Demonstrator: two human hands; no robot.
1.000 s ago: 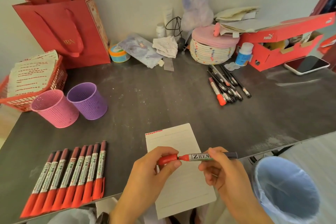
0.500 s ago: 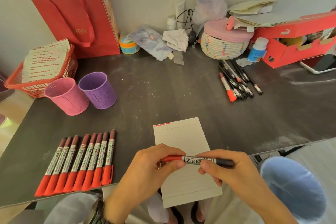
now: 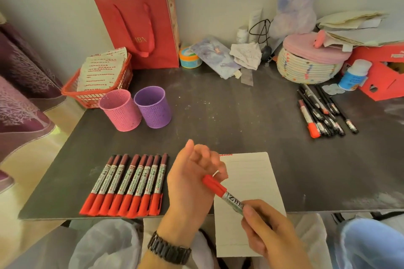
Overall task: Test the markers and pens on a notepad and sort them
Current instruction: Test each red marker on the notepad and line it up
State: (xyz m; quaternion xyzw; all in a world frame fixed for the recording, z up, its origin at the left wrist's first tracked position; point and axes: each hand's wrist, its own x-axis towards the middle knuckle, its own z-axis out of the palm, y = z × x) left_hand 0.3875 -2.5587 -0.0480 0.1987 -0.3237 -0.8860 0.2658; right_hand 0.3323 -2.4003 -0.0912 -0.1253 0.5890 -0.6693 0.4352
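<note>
A red basket (image 3: pixel 96 94) is seen at the table's (image 3: pixel 240 120) far-left corner. Pink cup (image 3: pixel 120 111) and purple cup (image 3: pixel 153 109) are set side by side just right of it. A row of red markers (image 3: pixel 129 183) is laid near the front edge, caps toward the person. Left hand (image 3: pixel 190 181) is raised at the notepad's left edge, blurred, fingers loosely curled, nothing seen gripped. Capped marker (image 3: pixel 227 194) is held tilted above the notepad (image 3: pixel 255 172), red cap up-left in front of the left palm; contact there cannot be told. Its barrel is pinched between thumb and fingers of the right hand (image 3: pixel 269 231). A pile of pens (image 3: pixel 323 111) is left at far right.
</note>
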